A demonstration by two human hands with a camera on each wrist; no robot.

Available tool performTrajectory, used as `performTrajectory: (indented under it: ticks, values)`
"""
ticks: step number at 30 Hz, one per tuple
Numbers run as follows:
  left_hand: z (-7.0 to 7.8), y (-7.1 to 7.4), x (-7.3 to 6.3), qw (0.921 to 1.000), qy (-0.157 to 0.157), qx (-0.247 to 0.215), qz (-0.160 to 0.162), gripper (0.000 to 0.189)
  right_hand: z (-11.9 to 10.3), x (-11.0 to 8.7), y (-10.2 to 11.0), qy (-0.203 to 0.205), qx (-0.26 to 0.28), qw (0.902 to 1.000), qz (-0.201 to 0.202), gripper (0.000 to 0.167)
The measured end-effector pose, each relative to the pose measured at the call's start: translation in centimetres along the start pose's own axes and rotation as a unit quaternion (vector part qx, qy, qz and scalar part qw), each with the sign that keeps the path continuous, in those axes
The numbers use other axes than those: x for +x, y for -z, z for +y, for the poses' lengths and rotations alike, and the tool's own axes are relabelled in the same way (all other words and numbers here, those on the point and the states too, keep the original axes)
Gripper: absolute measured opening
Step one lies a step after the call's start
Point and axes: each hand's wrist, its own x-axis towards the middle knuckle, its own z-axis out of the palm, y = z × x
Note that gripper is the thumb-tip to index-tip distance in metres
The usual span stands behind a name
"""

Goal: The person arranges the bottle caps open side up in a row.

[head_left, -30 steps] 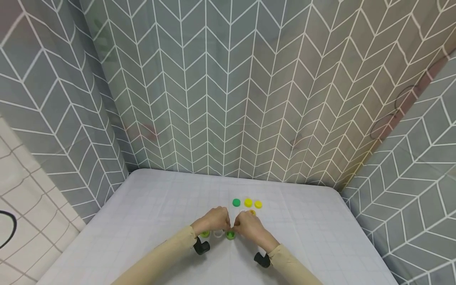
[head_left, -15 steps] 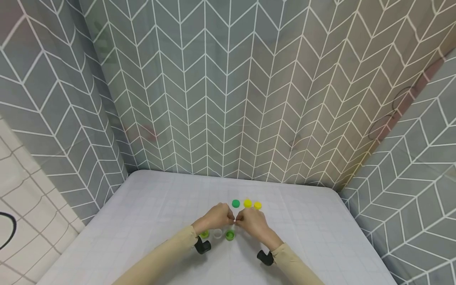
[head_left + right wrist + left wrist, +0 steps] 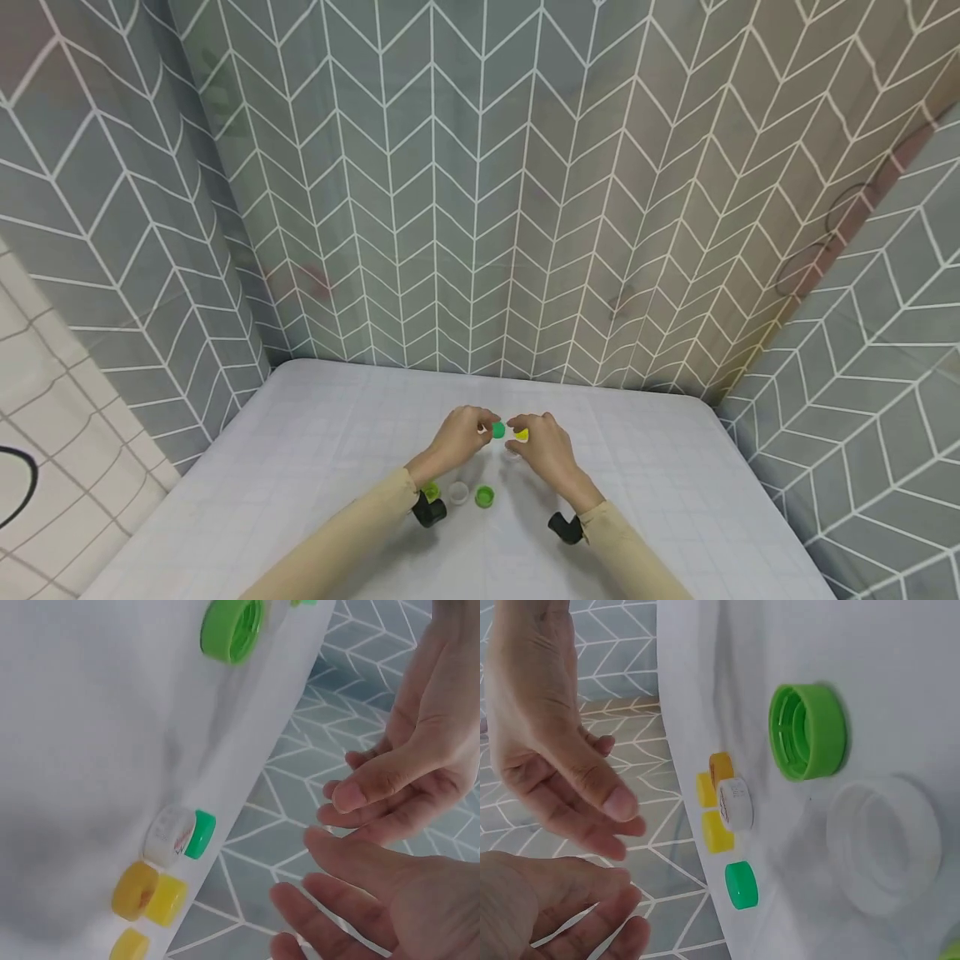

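Note:
Both hands hover above the white table with nothing held. My left hand (image 3: 457, 440) has its fingers spread loosely, fingertips overlapping a teal-green bottle cap (image 3: 498, 430) in the head view. Facing it, my right hand (image 3: 547, 452) has thumb and fingers parted, near a yellow cap (image 3: 522, 434). In the left wrist view the fingertips of the two hands point at each other across a small gap. A white printed cap (image 3: 739, 802) stands below them, beside an amber cap (image 3: 720, 766) and another yellow cap (image 3: 718, 832).
Closer to the body, a row of upturned caps lies on the table: a bright green cap (image 3: 484, 497), a whitish cap (image 3: 458, 493) and a yellow-green cap (image 3: 431, 492) partly behind the left wrist. A patterned curtain (image 3: 480, 208) hangs behind the table (image 3: 337, 417).
Both hands have moved away from the body, from just above the bright green cap toward the far caps. Their fingers, nearly touching before, have parted and loosened.

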Motion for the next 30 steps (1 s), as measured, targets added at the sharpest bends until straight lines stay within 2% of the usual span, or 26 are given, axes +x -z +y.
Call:
performTrajectory:
  ticks: [5, 9, 18, 26, 30]
  values:
    - [-0.2, -0.2, 1.0, 0.9996, 0.012, 0.026, 0.007, 0.031, 0.5, 1.1, 0.0, -0.011, 0.000, 0.9996, 0.027, 0.036]
    - [-0.7, -0.5, 1.6, 0.9992, 0.016, 0.037, -0.003, 0.034, 0.9, 1.5, -0.1, -0.013, 0.002, 0.9995, 0.028, 0.037]
    - [-1.6, -1.4, 2.2, 0.9982, 0.041, 0.040, -0.017, 0.035, 1.8, 2.2, -1.3, -0.016, 0.021, 0.9997, -0.001, 0.037]
    - [-1.7, -2.2, 2.8, 0.9968, 0.063, 0.024, -0.042, 0.036, 2.2, 2.9, -1.9, -0.031, 0.022, 0.9988, -0.030, 0.041]
    - [-1.8, -2.8, 3.0, 0.9953, 0.069, 0.039, -0.056, 0.037, 2.2, 3.3, -2.3, -0.036, 0.025, 0.9978, -0.049, 0.043]
